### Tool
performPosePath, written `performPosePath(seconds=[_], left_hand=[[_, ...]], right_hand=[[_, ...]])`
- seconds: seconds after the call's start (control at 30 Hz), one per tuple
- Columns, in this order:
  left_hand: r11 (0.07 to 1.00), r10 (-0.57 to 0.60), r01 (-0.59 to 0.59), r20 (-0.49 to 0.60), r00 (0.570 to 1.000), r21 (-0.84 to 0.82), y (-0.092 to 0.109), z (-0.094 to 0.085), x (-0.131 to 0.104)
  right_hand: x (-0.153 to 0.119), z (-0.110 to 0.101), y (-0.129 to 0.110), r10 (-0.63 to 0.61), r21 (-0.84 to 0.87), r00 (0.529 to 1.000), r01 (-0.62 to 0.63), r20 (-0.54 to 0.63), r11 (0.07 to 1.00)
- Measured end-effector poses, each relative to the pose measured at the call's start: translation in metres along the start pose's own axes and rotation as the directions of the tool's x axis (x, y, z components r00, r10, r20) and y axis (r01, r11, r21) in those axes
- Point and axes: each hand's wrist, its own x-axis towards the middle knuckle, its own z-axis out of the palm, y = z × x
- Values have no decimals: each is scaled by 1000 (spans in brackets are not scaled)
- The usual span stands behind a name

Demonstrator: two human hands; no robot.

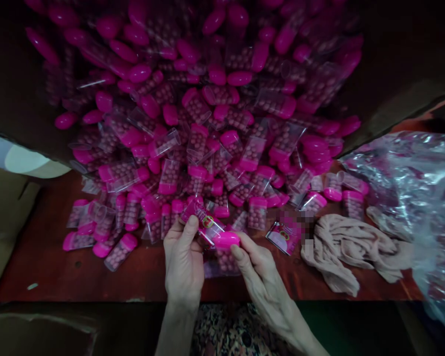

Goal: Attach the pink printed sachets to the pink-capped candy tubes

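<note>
Between my two hands is a small container with a glossy pink cap. A pink printed sleeve meets this cap and slants up to the left. My left hand is closed on the sleeve, thumb on top. My right hand pinches the cap's right end between thumb and fingers. Just beneath the cap shows a clear body with small pink balls; whether it belongs to the same container I cannot tell. More printed sleeves lie flat to the right of my hands.
A large heap of clear, pink-capped containers spills from a dark opening onto the reddish-brown tabletop. Right of my hands lies a crumpled beige cloth, beside clear plastic film. Cardboard stands at the left.
</note>
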Motion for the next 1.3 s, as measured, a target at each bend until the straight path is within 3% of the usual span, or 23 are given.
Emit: performPosePath(seconds=[0.2,0.4,0.5,0.63,0.77,0.87,1.07,1.3], left_hand=[[999,36,-36,-1,999,37,-6,2,-1],[997,56,-55,-17,998,51,-11,3,0],[998,35,-35,10,999,55,-13,4,-2],[995,44,-48,43,998,92,-14,5,-6],[987,2,-28,163,987,161,-16,3,-9],[978,-44,-5,229,972,211,-18,2,-12],[981,-103,56,259,960,185,-23,-2,-16],[971,-130,63,283,950,232,-24,-4,-16]], right_hand=[[-1,4,0,56,80,997,-51,-61,996],[4,8,0,179,271,984,-167,-20,948],[6,9,0,186,335,981,-155,-63,929],[6,11,5,140,241,976,-97,-167,966],[4,11,13,80,115,967,-54,-241,992],[5,9,15,35,30,976,-29,-215,999],[6,2,13,-131,-94,973,115,-189,989],[8,-4,6,-153,-209,969,112,-193,972]])
